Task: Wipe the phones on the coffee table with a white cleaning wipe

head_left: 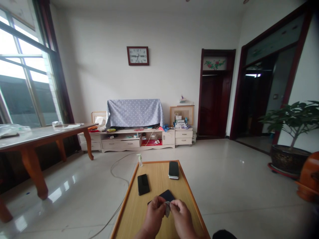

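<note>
Over the near part of the wooden table (pixel 159 176), my left hand (pixel 154 215) and my right hand (pixel 182 216) are close together. Both pinch a small grey cloth (pixel 167 211) between thumb and fingers, and its loose end hangs down between them. Just beyond the fingers lies a dark, flat, phone-like thing (pixel 167 195), partly hidden by my hands. A black smartphone (pixel 143 184) rests farther off to the left. At the far right of the tabletop sits a small stack of phones (pixel 173 169).
A clear pump bottle (pixel 140 160) stands by the table's far left corner. Along the floor at left runs a cable (pixel 117 174). A larger table (pixel 50 132) is on the left, a potted plant (pixel 286 159) on the right. Against the wall stands a low cabinet (pixel 122 144).
</note>
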{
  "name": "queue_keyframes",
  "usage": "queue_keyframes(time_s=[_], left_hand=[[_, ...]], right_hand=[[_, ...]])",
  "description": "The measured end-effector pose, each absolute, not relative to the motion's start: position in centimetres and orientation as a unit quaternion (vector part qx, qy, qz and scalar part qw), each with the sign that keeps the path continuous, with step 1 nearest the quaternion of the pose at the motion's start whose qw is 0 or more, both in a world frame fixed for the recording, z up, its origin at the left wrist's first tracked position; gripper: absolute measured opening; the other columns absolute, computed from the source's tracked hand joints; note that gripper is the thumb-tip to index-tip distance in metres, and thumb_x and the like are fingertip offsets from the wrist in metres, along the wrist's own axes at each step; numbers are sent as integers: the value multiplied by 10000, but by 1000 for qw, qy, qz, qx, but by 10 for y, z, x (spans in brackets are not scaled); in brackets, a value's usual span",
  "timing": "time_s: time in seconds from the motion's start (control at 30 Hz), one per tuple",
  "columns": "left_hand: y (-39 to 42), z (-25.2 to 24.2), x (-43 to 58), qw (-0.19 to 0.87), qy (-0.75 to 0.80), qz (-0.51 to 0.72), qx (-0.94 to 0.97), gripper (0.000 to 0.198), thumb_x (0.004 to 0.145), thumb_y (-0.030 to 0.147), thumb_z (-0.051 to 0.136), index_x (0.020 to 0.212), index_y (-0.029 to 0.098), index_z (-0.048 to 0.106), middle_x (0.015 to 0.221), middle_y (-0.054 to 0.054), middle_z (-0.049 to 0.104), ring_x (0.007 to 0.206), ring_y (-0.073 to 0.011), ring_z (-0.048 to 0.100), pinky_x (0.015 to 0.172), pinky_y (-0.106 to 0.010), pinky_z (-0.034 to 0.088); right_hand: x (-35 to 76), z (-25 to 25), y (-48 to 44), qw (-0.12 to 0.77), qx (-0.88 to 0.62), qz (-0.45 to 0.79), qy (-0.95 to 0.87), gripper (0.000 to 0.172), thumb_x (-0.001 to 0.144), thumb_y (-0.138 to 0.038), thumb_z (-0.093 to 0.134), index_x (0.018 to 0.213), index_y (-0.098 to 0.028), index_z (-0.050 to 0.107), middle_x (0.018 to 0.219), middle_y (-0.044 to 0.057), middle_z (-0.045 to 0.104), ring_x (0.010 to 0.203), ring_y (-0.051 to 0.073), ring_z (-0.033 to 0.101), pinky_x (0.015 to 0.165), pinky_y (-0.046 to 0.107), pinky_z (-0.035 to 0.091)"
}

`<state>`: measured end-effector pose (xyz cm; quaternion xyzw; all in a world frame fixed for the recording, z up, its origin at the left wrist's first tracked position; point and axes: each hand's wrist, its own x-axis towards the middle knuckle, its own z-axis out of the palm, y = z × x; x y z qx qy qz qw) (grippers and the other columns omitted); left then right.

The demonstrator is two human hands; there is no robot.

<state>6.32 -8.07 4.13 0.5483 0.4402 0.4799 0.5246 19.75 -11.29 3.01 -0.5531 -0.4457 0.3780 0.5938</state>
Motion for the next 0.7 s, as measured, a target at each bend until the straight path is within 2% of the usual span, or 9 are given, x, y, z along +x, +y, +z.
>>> queue_keyframes(time_s=[0.1,0.23,0.37,0.5,0.63,0.7], left_hand=[[-88,35,66,519,440,505,530,266,725,428,682,771,226,515,594,85,510,540,-80,446,572,-232,376],[-97,24,70,513,443,519,521,342,707,503,718,741,227,519,611,77,512,561,-94,478,570,-239,389],[-104,16,71,500,448,525,524,440,739,636,685,765,204,605,676,29,584,669,-143,560,634,-271,439],[-114,20,71,496,438,503,556,536,834,698,576,889,178,696,833,-42,689,827,-196,621,771,-314,486],[-118,19,69,511,414,464,594,554,874,701,526,973,179,683,849,-49,696,828,-200,642,744,-312,506],[-115,14,62,472,435,458,615,532,882,687,508,982,188,664,855,-59,698,823,-209,655,736,-322,517]], right_hand=[[196,27,-117,591,-575,321,-466,429,749,-629,646,874,-230,744,956,98,735,971,278,670,913,380,505],[187,21,-123,569,-585,313,-485,466,761,-548,608,1033,-206,770,1088,128,757,1057,298,693,961,391,519],[177,15,-128,541,-591,326,-501,573,760,-527,581,1163,-150,739,1212,163,722,1170,330,661,1042,421,485],[179,8,-127,525,-594,340,-505,674,778,-612,550,1220,-128,706,1239,175,706,1192,338,651,1030,427,490],[192,3,-123,529,-596,343,-498,676,763,-707,519,1140,-184,725,1142,138,753,1064,315,707,921,404,541],[201,2,-122,535,-608,331,-484,665,738,-735,507,1072,-204,728,1093,138,764,1015,327,712,895,426,540]])
